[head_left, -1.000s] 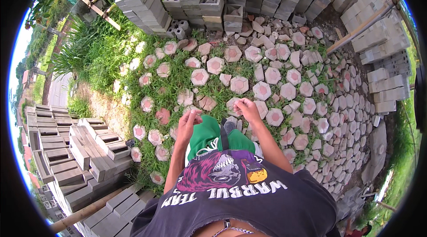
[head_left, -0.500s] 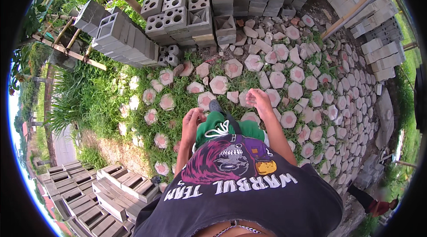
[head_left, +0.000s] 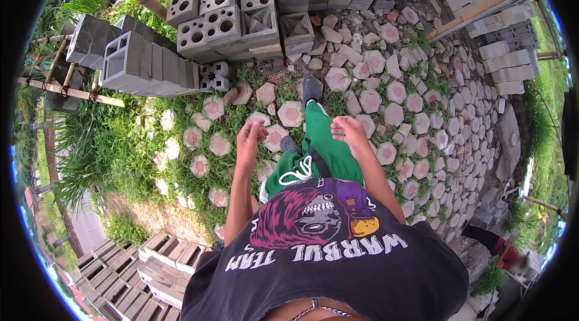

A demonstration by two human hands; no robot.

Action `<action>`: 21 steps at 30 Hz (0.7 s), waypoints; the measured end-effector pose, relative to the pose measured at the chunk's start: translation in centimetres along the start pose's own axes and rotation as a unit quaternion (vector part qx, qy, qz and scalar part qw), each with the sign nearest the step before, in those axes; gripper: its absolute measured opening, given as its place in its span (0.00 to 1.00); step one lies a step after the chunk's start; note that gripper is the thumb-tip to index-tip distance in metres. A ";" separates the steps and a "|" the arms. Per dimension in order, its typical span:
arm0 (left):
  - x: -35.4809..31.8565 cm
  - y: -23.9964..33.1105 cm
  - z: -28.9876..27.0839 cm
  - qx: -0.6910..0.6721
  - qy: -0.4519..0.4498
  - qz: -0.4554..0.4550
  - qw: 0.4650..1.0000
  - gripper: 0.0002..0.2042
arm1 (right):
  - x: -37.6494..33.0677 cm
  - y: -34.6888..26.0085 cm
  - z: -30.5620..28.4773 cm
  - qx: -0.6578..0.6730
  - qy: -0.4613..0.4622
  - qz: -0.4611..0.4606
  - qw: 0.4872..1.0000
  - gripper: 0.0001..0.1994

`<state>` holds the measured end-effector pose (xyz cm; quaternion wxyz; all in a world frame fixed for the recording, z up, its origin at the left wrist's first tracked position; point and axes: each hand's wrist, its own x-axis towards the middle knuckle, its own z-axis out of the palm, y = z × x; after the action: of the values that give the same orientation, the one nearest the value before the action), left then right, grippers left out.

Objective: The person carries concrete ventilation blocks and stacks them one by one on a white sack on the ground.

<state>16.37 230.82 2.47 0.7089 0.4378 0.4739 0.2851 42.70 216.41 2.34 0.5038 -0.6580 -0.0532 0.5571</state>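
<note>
The person has walked on toward the stacked hollow concrete blocks (head_left: 241, 16), which now lie closer ahead and more central. A leg in green trousers (head_left: 319, 140) now strides forward onto the hexagonal pavers (head_left: 291, 113). Both empty hands, left hand (head_left: 250, 140) and right hand (head_left: 350, 134), have swung slightly wider apart.

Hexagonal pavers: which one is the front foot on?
The pinkish hexagonal paver beside the grey shoe; the shoe's heel overlaps its right edge. Pavers by the left hand and right hand lie bare.
</note>
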 end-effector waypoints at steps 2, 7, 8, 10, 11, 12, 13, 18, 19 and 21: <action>1.9 -0.1 0.9 -0.007 0.004 -0.021 1.000 0.15 | 2.4 -2.0 0.9 -0.008 -0.007 0.011 1.000 0.12; 8.0 0.3 3.6 -0.002 0.005 -0.076 0.997 0.14 | 10.4 -7.0 1.9 -0.019 -0.037 0.034 0.999 0.11; 9.7 0.6 4.2 -0.006 0.007 -0.075 0.997 0.13 | 12.3 -8.2 2.1 -0.016 -0.043 0.043 0.998 0.11; 12.4 1.1 4.9 0.006 0.037 -0.095 0.995 0.15 | 16.0 -10.6 2.0 -0.044 -0.046 0.050 0.997 0.11; 13.7 1.3 5.2 0.001 0.054 -0.109 0.993 0.15 | 17.9 -12.1 2.0 -0.041 -0.050 0.065 0.996 0.11; 15.0 1.9 5.7 0.002 0.064 -0.124 0.990 0.15 | 19.2 -13.5 1.8 -0.052 -0.048 0.059 0.996 0.11; 16.4 2.5 6.1 0.006 0.076 -0.143 0.987 0.14 | 20.6 -14.4 1.6 -0.063 -0.045 0.054 0.995 0.11; 25.1 2.9 7.6 -0.014 0.136 -0.186 0.973 0.14 | 29.8 -16.2 0.1 -0.106 -0.044 0.116 0.987 0.11; 27.2 2.3 7.5 -0.017 0.141 -0.195 0.970 0.14 | 32.2 -16.0 0.2 -0.151 -0.058 0.119 0.980 0.13; 31.6 0.1 6.9 -0.036 0.174 -0.227 0.958 0.17 | 37.9 -15.0 1.0 -0.206 -0.078 0.127 0.967 0.14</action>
<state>35.06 254.35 -9.64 0.6770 0.2363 0.6661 0.2055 63.45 248.21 -12.44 0.2768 -0.7037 -0.1219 0.6429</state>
